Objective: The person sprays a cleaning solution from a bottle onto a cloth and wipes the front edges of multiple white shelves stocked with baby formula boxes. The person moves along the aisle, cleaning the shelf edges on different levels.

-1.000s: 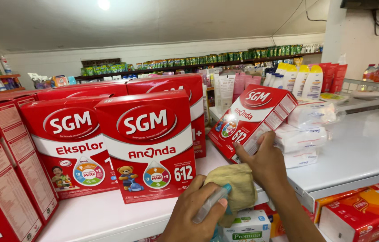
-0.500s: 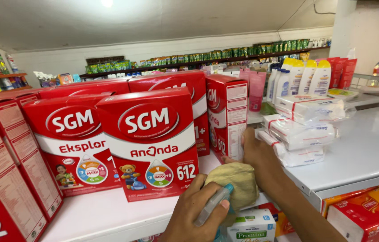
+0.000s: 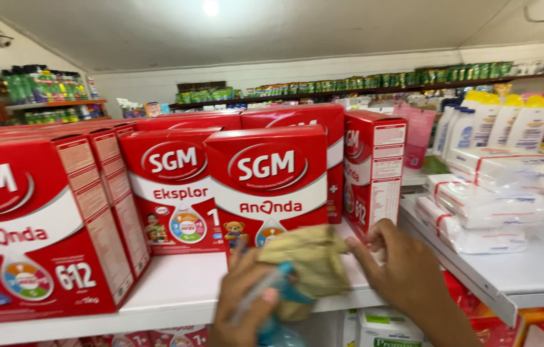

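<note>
Box (image 3: 374, 170) now upright — right hand (image 3: 407, 270) beside cloth (image 3: 310, 260).

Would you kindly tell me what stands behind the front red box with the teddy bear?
Behind the front red box stands another red box, only its top edge showing. Anything further back is covered.

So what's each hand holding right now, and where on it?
The left hand clutches a crumpled tan cloth and a spray bottle, its grip around the bottle's neck. The right hand holds nothing; its fingertips touch the bottom of the side-on red box.
</note>
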